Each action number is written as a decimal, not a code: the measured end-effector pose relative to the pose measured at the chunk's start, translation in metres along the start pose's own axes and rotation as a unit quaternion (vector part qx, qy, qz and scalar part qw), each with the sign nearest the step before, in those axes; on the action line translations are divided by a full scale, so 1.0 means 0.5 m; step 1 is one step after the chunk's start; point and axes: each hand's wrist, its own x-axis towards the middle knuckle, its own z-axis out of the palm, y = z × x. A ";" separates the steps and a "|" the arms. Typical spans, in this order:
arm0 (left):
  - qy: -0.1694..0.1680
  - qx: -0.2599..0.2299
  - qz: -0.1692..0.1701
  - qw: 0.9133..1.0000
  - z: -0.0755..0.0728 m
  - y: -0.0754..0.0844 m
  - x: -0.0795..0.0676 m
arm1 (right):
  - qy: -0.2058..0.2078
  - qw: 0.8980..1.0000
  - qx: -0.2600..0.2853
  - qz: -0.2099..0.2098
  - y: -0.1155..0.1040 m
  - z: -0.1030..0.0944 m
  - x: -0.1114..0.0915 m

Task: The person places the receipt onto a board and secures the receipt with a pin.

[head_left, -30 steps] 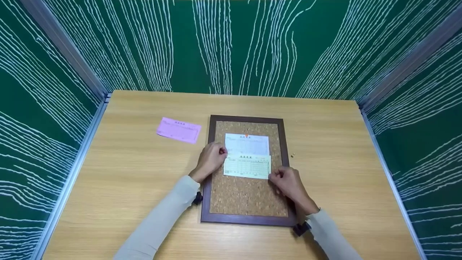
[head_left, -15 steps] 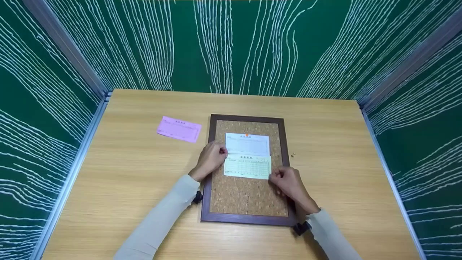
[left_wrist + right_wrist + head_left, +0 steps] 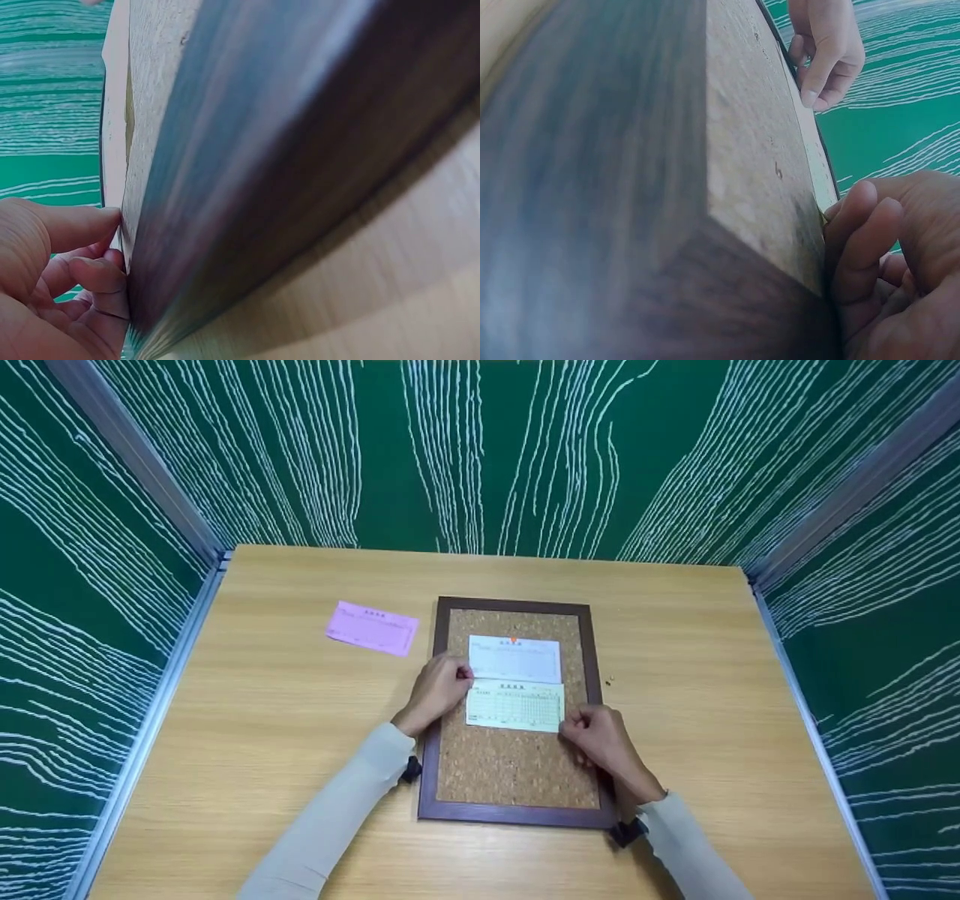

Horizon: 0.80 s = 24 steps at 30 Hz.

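A pale green printed slip (image 3: 514,709) lies on the cork board (image 3: 517,769), just below a white printed slip (image 3: 514,661). An orange push pin (image 3: 513,640) stands at the white slip's top edge. My left hand (image 3: 437,694) pinches the green slip near its upper left corner. At the lower right corner, my right hand (image 3: 602,741) pinches the same slip between thumb and forefinger. Both hands rest over the board's dark frame. In the right wrist view, curled fingers (image 3: 855,232) meet the slip's edge, and the left hand (image 3: 826,56) shows beyond.
A pink printed slip (image 3: 373,628) lies on the wooden table (image 3: 285,720), left of the board. Tiny gold-coloured bits (image 3: 609,681) lie right of the frame. Green panels (image 3: 660,450) with white wavy lines enclose the table at the back and sides.
The green slip has shifted very slightly, and its top edge now sits straighter along the white slip's lower edge. Both hands keep their hold and barely move.
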 end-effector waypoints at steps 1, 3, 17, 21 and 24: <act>0.000 0.000 0.000 1.000 0.000 0.000 0.000 | 0.000 1.000 -0.001 0.001 0.001 0.000 0.000; -0.001 -0.001 -0.001 1.000 -0.001 0.001 0.001 | -0.001 1.000 -0.001 0.003 0.001 0.000 0.001; -0.004 0.006 -0.013 1.000 -0.001 0.003 0.000 | 0.002 1.000 -0.003 -0.003 -0.003 0.000 -0.001; -0.004 0.004 -0.011 1.000 0.000 0.001 0.001 | 0.002 1.000 -0.003 0.001 -0.003 0.001 -0.001; -0.005 0.003 -0.009 1.000 0.001 -0.002 0.003 | 0.003 1.000 -0.003 0.002 -0.003 0.001 -0.002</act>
